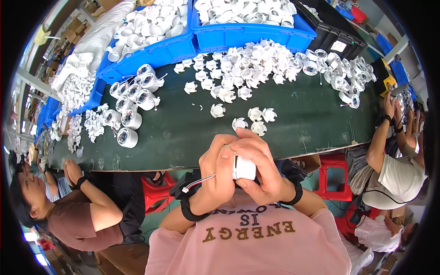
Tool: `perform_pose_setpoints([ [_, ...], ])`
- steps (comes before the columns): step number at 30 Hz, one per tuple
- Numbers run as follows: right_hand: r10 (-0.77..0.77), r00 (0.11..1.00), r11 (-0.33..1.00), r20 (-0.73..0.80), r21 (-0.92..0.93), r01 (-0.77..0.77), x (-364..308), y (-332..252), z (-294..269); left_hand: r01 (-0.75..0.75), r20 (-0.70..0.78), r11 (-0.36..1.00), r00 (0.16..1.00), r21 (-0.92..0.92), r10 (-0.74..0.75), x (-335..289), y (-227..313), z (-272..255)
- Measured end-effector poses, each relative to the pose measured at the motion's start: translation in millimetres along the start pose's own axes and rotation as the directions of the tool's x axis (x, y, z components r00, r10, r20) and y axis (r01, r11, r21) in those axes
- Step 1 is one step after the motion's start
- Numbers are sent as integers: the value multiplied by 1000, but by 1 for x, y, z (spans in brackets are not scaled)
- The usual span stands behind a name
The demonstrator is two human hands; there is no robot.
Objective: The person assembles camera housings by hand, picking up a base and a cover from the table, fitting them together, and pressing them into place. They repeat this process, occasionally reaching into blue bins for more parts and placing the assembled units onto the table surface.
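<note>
Close to my chest, just off the table's near edge, both hands are closed round a white cylindrical housing (245,168). My left hand (217,167) wraps its left side, and a thin wire lead (200,181) with a small white connector runs out past that hand. From the right, my right hand (265,173) grips it with the thumb below and fingers over the top. The housing's far side is hidden by the fingers. Just beyond my fingertips lie several loose white pronged plastic rings (239,123). At the left stand several white cylindrical units with dark glassy fronts (127,137).
Blue bins (254,35) of white plastic parts line the far side of the green table (174,123), beside a black crate (337,36). Heaped pronged rings (256,62) lie before them. More cylindrical units (341,75) sit right. Co-workers (87,201) sit on both sides.
</note>
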State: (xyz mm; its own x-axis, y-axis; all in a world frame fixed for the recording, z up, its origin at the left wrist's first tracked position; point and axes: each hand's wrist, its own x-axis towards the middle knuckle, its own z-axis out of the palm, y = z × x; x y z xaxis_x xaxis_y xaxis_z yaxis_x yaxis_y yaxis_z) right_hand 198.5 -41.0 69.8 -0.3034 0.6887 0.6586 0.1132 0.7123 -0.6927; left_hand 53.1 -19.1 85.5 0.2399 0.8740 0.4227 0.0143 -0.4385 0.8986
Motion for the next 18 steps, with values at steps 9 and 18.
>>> perform_pose_setpoints([
  [9, -12, 1000, 1000, 5, -9, 12, 1, 0, -4, 71, 30, 997, 997, 22, -71, 1, 2, 4],
  [18, 218, 976, 967, 16, -142, -213, 18, 21, 5, 245, 54, 968, 969, -59, -242, 21, -39, -11],
])
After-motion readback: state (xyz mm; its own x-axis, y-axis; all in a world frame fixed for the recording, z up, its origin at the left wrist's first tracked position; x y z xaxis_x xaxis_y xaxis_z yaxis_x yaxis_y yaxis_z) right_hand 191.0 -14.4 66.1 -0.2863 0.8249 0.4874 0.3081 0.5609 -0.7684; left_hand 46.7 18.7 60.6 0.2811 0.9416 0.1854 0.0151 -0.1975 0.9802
